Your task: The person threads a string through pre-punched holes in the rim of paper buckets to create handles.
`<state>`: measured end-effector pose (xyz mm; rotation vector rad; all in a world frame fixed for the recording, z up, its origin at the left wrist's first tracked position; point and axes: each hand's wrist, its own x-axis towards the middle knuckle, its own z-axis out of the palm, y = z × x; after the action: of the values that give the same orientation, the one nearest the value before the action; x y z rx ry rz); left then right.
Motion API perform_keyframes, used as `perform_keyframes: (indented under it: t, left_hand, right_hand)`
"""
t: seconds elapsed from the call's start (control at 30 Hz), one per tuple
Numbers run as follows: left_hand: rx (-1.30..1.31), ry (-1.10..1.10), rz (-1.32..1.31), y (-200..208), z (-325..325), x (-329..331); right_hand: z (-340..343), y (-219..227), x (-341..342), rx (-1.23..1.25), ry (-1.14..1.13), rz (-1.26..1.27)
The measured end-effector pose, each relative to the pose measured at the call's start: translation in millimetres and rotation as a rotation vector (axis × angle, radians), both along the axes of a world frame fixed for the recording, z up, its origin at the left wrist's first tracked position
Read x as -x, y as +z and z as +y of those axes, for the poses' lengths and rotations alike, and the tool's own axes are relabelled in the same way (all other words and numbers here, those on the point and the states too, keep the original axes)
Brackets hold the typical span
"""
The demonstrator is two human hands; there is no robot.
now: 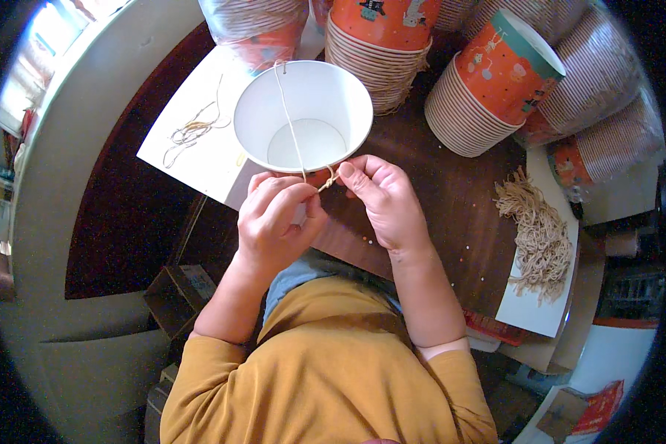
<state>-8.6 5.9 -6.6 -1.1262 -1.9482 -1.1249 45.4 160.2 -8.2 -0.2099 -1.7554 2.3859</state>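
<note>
A round paper bucket (253, 122), white inside, stands on the table in front of me with its mouth up. A thin cream string (291, 126) runs from a hole at its far rim, across the mouth, to the near rim. There the string shows a loop and a small knot, between my two hands. My left hand (277, 218) is closed, its fingertips pinching the string just below the near rim. My right hand (386, 201) pinches the string beside the knot with thumb and forefinger, close against the rim. The exact string ends are hidden by my fingers.
Nested orange buckets (381, 55) stand behind, and another stack (488, 85) leans at the right. Plastic-wrapped stacks (596, 66) fill the far right. A bundle of cut strings (536, 237) lies on white board at right; loose strings (192, 132) lie on white board at left.
</note>
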Motion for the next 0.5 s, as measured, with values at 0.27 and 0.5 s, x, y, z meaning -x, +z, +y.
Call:
perform_keyframes:
  t: [0.27,0.5]
  left_hand:
    - [0.035,-0.038,-0.182,5.4,-1.3,-6.6]
    - [0.012,-0.086,-0.290,-1.1,3.1,-6.9]
  right_hand:
    - [-0.5,3.2,-3.2,0.011,0.066,0.024]
    - [-0.2,2.3,-4.8,-0.132,0.116,-0.014]
